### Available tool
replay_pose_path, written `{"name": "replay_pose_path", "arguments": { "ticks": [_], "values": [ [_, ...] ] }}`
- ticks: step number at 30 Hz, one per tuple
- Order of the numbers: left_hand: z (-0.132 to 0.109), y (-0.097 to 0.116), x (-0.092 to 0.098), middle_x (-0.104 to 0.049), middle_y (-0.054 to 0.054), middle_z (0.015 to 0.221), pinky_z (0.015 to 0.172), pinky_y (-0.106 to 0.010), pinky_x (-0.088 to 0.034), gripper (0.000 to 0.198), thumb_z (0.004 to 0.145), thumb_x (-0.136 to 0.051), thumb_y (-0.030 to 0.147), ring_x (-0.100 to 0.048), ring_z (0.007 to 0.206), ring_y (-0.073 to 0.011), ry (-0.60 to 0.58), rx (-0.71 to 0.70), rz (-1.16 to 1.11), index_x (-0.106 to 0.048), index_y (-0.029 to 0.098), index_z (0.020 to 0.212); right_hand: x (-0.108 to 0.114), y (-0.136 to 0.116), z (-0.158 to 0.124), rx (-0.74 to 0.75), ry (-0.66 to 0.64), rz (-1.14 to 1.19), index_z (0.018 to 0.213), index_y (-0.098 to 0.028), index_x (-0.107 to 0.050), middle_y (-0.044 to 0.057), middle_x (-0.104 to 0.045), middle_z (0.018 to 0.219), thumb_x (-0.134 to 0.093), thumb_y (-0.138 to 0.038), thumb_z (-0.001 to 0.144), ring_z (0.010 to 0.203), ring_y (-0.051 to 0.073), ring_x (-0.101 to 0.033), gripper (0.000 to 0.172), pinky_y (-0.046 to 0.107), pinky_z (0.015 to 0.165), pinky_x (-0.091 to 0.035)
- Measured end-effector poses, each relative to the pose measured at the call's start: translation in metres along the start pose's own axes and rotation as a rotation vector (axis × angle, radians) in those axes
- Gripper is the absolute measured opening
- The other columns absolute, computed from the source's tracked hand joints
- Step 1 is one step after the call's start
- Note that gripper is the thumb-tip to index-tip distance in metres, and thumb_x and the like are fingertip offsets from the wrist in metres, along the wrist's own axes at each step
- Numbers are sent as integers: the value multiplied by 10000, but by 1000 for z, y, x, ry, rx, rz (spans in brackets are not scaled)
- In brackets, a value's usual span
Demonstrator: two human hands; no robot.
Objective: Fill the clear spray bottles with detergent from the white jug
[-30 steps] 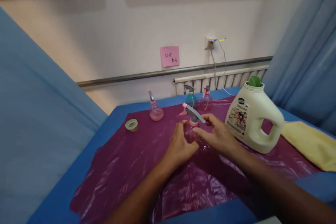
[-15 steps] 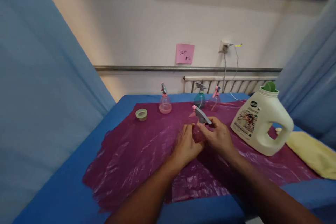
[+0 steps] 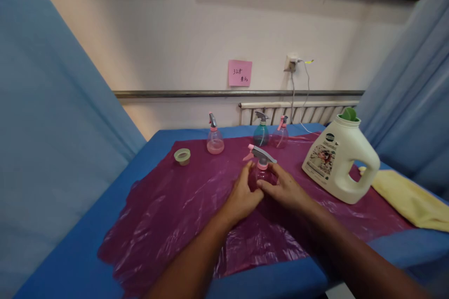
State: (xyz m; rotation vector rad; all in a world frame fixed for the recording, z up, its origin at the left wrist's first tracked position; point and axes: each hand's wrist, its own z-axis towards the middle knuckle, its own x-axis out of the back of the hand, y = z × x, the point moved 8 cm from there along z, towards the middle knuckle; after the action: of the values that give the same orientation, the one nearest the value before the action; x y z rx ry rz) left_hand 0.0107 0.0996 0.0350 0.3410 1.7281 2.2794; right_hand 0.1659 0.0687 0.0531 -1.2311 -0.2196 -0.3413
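A clear spray bottle [image 3: 263,174] with a grey and pink trigger head stands upright between my hands over the purple plastic sheet [image 3: 168,205]. My left hand [image 3: 242,195] wraps round its left side, thumb across the front. On the other side my right hand [image 3: 285,186] grips the bottle just below the pink collar. Behind it are a teal spray bottle [image 3: 261,134] and a clear one with a pink trigger [image 3: 280,136]. Farther left stands a spray bottle with pink liquid [image 3: 215,143], near a small pale green tub [image 3: 182,156].
A large cream jug [image 3: 342,159] with a green piece in its mouth stands at the right, beside a folded yellow cloth [image 3: 410,196]. Blue curtains hang on both sides. A metal rail [image 3: 196,94] and a wall socket [image 3: 291,63] are behind.
The spray bottle between my hands now stands more upright, its head turned and shifted slightly left. My right hand has moved from the trigger end down to the bottle body. The view has shifted slightly.
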Motion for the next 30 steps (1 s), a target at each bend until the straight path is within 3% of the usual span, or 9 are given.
{"name": "replay_pose_path", "arguments": {
  "ticks": [2, 5, 8, 12, 17, 20, 23, 26, 30],
  "values": [
    [3, 4, -3, -601, -127, 1625, 1307, -517, -380, 776, 780, -824, 178, -523, 1550, -354, -7, 13, -187, -597, 259, 1518, -1, -1, 0, 20, -4, 40, 1473, -276, -636, 110, -739, 1462, -814, -389, 903, 1337, 330, -702, 608, 563, 1182, -527],
    [10, 12, -8, -686, -124, 1515, 1227, -477, -473, 710, 819, -854, 238, -633, 1439, -328, 23, 43, -436, -601, 252, 1482, -4, -5, 1, 51, -7, 91, 1511, -295, -601, 108, -714, 1504, -800, -382, 926, 1378, 312, -679, 624, 542, 1205, -517],
    [16, 12, -12, -735, -127, 1422, 1159, -446, -518, 808, 823, -923, 304, -721, 1298, -292, 89, 106, -549, -543, 255, 1535, -6, -8, 1, 67, -6, 120, 1520, -313, -588, 97, -715, 1498, -803, -353, 927, 1381, 298, -676, 633, 542, 1222, -499],
    [20, 14, -13, -761, -128, 1356, 1144, -438, -532, 953, 785, -973, 308, -749, 1242, -279, 144, 111, -504, -491, 252, 1605, -5, -8, 1, 66, 11, 140, 1485, -309, -613, 98, -722, 1473, -828, -320, 900, 1364, 296, -683, 624, 542, 1216, -499],
    [14, 24, -5, -665, -119, 1545, 1201, -440, -514, 1134, 766, -967, 254, -637, 1454, -317, 195, 72, -350, -344, 300, 1712, -4, -7, 0, 65, 43, 181, 1476, -309, -601, 103, -697, 1514, -815, -311, 900, 1385, 296, -669, 615, 553, 1220, -493],
    [10, 30, -7, -583, -120, 1655, 1257, -449, -470, 976, 860, -884, 293, -535, 1560, -332, 132, 34, -261, -390, 295, 1702, -4, -5, 1, 68, 43, 207, 1470, -313, -611, 105, -708, 1500, -835, -344, 893, 1382, 305, -670, 620, 565, 1221, -491],
    [8, 33, -8, -606, -142, 1632, 1257, -468, -468, 827, 935, -795, 313, -588, 1510, -326, 107, 6, -208, -432, 263, 1676, -5, -1, 2, 59, 38, 226, 1473, -314, -614, 112, -719, 1483, -861, -391, 879, 1375, 321, -672, 649, 582, 1207, -502],
    [7, 34, -11, -646, -155, 1575, 1197, -470, -520, 842, 920, -769, 252, -665, 1413, -309, 93, -16, -201, -400, 258, 1677, -5, 2, 2, 47, 44, 228, 1468, -311, -617, 120, -720, 1475, -878, -428, 863, 1381, 334, -666, 668, 590, 1206, -499],
    [3, 36, -12, -652, -123, 1559, 1208, -453, -512, 825, 867, -743, 148, -663, 1408, -285, 111, -48, -153, -457, 282, 1629, -3, 3, 2, 29, 54, 206, 1468, -303, -613, 136, -708, 1484, -899, -448, 830, 1370, 351, -670, 714, 604, 1201, -493]
  ]
}}
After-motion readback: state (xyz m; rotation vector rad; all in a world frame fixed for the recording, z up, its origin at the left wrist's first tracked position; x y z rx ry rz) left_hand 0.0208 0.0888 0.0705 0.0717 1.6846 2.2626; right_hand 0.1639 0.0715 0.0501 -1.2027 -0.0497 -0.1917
